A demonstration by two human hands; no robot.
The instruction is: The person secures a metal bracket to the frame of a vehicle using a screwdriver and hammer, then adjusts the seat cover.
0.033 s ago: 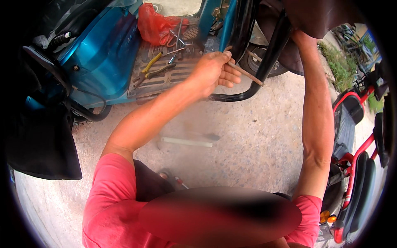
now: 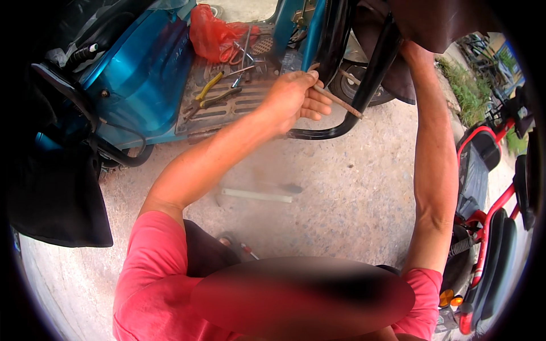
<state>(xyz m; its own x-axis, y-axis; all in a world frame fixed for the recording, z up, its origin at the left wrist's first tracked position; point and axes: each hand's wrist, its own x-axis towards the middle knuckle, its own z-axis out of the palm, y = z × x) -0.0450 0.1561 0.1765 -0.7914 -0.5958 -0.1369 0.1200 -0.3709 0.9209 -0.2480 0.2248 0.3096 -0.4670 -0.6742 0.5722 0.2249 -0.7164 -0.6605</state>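
Observation:
My left hand (image 2: 294,99) pinches a thin rusty metal rod (image 2: 339,102) between thumb and forefinger, its other fingers loosely curled. The rod slants down to the right, its far end overlapping the black tubular bar (image 2: 372,74) of a blue electric scooter (image 2: 142,74). Farther right, my right hand (image 2: 416,52) reaches up under a dark brown panel (image 2: 443,20). Its fingers are hidden there, so what they touch does not show. Behind the bar is part of a wheel (image 2: 346,88).
On the slotted footboard (image 2: 227,119) lie yellow-handled pliers (image 2: 210,85), several other metal tools and a red plastic bag (image 2: 207,34). A pale flat strip (image 2: 256,195) lies on the concrete ground. Another vehicle with a red frame (image 2: 500,199) stands at the right.
My right forearm has shifted very slightly to the left. My left hand and the rod have stayed in place.

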